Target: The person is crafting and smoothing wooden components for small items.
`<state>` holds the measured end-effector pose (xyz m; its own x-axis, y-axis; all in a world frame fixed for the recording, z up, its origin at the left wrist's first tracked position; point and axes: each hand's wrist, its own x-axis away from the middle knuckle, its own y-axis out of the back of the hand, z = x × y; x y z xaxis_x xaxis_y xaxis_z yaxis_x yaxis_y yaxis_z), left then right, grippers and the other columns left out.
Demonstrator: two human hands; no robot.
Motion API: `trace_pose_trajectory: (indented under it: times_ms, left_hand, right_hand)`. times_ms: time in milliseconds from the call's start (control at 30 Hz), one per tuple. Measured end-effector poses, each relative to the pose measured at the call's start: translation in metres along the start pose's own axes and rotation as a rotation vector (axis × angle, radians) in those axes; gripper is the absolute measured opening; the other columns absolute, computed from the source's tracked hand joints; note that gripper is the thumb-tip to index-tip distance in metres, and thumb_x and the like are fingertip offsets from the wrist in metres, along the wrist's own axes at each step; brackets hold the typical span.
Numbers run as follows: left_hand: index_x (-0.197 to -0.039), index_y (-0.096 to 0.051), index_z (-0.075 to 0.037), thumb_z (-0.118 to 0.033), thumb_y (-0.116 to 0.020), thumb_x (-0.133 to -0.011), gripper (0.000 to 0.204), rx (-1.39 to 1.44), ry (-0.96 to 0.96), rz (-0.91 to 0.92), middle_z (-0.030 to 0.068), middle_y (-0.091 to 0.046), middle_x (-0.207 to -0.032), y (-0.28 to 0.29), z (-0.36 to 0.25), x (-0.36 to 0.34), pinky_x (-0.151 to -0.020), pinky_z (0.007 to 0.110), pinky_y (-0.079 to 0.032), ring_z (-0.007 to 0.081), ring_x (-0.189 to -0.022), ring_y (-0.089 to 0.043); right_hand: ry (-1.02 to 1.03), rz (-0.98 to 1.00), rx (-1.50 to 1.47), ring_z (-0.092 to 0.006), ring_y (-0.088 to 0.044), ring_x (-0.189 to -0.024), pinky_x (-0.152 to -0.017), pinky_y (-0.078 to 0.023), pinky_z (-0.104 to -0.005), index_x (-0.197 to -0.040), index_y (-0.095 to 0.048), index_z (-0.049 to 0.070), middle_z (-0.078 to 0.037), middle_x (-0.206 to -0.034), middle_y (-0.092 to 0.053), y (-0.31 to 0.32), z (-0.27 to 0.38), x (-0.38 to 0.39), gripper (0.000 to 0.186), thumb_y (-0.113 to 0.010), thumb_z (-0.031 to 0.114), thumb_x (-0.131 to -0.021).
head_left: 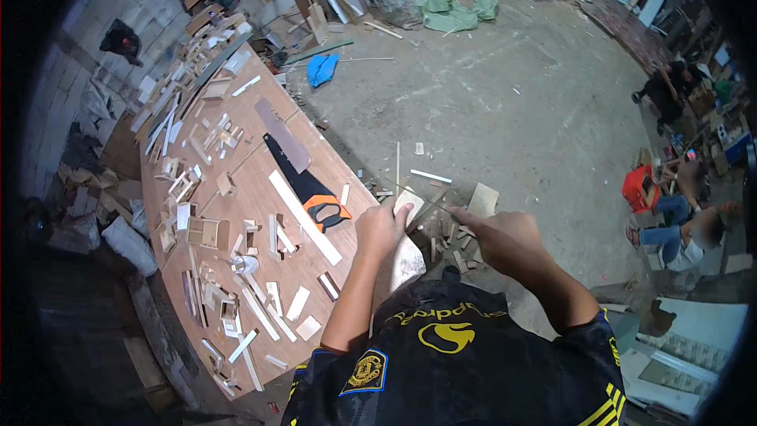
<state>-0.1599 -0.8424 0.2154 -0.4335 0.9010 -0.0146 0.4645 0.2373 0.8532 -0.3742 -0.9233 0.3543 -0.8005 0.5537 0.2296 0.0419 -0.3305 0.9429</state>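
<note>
My left hand (pixel 377 230) is closed around a small pale wooden block (pixel 408 203), beside the near right edge of the workbench. The thumb presses on the block's face. My right hand (pixel 509 243) grips a thin, dark, narrow tool (pixel 440 203) that reaches leftward to the block. Whether it is a knife or a file I cannot tell. On the bench by my left hand lies a handsaw (pixel 327 211) with an orange and black handle, and a long white wooden strip (pixel 306 218) runs alongside it.
Small wooden pieces and little box frames (pixel 208 233) cover much of the wooden workbench (pixel 303 162). Offcuts (pixel 457 246) litter the concrete floor below my hands. A blue bag (pixel 322 69) and a green sheet (pixel 453 5) lie farther off. At the right, people (pixel 682 225) sit near a red bag (pixel 639 189).
</note>
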Motion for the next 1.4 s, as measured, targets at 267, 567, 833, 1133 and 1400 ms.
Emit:
trace_pose_trajectory:
  times_ms: [267,567,833,1133,1400]
  left_hand:
    - [-0.090,-0.066,-0.006,-0.041,-0.057,-0.092,0.037,-0.031,-0.024,-0.010,0.0188,-0.065,-0.068,0.016,-0.050,-0.002,-0.059,0.049,-0.050,0.0383,-0.065,-0.065]
    - [-0.088,-0.067,-0.006,-0.043,-0.058,-0.092,0.038,-0.063,-0.080,-0.075,0.0185,-0.065,-0.067,-0.009,-0.092,0.006,-0.057,0.048,-0.050,0.0378,-0.064,-0.066]
    - [-0.082,-0.064,-0.003,-0.044,-0.063,-0.090,0.041,0.014,0.055,-0.096,0.0164,-0.061,-0.061,-0.029,-0.107,0.021,-0.054,0.043,-0.046,0.0362,-0.060,-0.062]
    - [-0.095,-0.063,0.000,-0.015,-0.071,-0.085,0.020,0.276,0.016,-0.396,0.0178,-0.065,-0.081,-0.025,-0.118,0.030,-0.061,0.038,-0.049,0.0353,-0.068,-0.063]
    - [-0.097,-0.050,0.000,-0.005,-0.073,-0.078,0.029,0.467,-0.042,-0.393,0.0153,-0.053,-0.091,-0.016,-0.127,0.038,-0.073,0.034,-0.050,0.0288,-0.086,-0.061]
  right_hand:
    - [-0.004,0.004,0.115,-0.0272,-0.067,-0.065,-0.054,-0.048,-0.0419,-0.139,-0.051,0.028,-0.008,-0.072,-0.068,0.016,-0.021,0.000,0.055,-0.050,0.010,-0.087]
    - [0.219,-0.341,0.005,-0.0274,-0.064,-0.060,-0.051,-0.046,-0.0409,-0.133,-0.056,0.021,-0.009,-0.066,-0.064,0.002,-0.070,0.015,0.049,-0.053,0.012,-0.085]
    - [0.169,-0.168,-0.093,-0.0303,-0.063,-0.060,-0.053,-0.047,-0.0429,-0.133,-0.056,0.016,-0.011,-0.065,-0.061,-0.020,-0.091,0.025,0.045,-0.057,0.015,-0.088]
    - [0.243,-0.395,-0.531,-0.0271,-0.057,-0.060,-0.056,-0.047,-0.0356,-0.133,-0.060,0.022,-0.009,-0.073,-0.056,-0.039,-0.099,0.041,0.045,-0.062,0.014,-0.089]
    - [0.279,-0.391,-0.708,-0.0207,-0.052,-0.058,-0.055,-0.043,-0.0318,-0.132,-0.061,0.016,-0.010,-0.072,-0.053,-0.045,-0.108,0.051,0.046,-0.062,0.005,-0.087]
